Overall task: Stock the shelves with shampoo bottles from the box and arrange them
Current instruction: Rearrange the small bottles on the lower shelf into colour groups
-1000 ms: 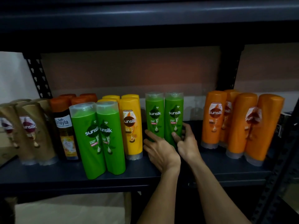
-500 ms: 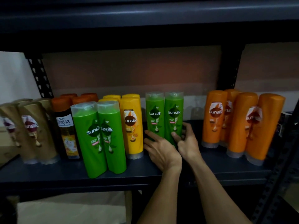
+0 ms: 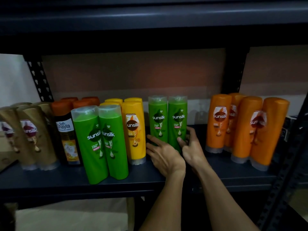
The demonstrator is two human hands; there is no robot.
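Head view: shelf nearly stocked, 2 green bottles being set

Head camera shows a dark shelf point(image 3: 50, 179) already carrying gold, orange-capped, yellow and orange bottles, plus 2 green bottles point(image 3: 100, 144) at the front edge at 9 o'clock from the hands. Both hands work a second green pair point(image 3: 168, 120) near the shelf's middle. Left hand point(image 3: 164, 155) lies open against the pair's base, fingers spread. Right hand point(image 3: 191, 147) wraps the right bottle's lower part. No box is in view, so remaining stock is unknown. My judgement: stocking is mostly done; aligning the rows and filling the gap at 3 o'clock remain.
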